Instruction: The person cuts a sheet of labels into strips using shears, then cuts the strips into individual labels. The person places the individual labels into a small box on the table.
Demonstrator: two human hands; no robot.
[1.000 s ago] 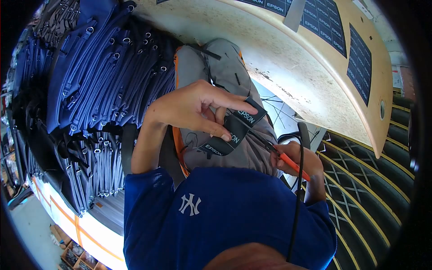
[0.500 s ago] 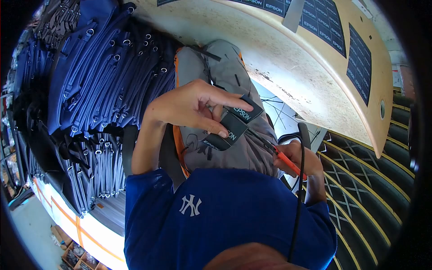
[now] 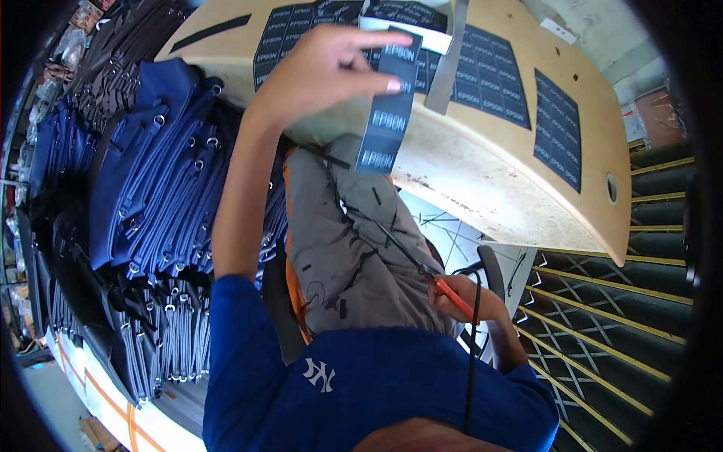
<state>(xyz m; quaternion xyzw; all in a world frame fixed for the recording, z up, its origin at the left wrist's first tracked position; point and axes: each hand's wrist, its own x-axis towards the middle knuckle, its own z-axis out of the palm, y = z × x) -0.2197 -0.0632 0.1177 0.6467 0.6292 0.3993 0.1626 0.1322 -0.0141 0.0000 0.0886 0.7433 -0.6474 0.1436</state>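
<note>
My left hand (image 3: 320,71) is raised over the near edge of the curved table. Its thumb and index finger pinch a black strip (image 3: 384,135) with several white EPSON prints, which hangs down over my lap. My right hand (image 3: 459,297) lies low by my right thigh. It is wrapped around the orange-red handle of a tool (image 3: 456,298) with a long, thin dark shaft. That shaft points up and left across my grey trousers (image 3: 324,241), away from the strip.
On the curved table (image 3: 482,139) lie black EPSON sheets (image 3: 557,128), a grey metal strip (image 3: 446,79) and a white box (image 3: 414,34). Blue straps with metal rings (image 3: 166,173) are piled to my left. A folding metal gate (image 3: 602,301) stands on the right.
My left hand has gone up from my lap to the table edge, and the strip, bent before, now hangs straight. The tool in my right hand has moved down, away from the strip.
</note>
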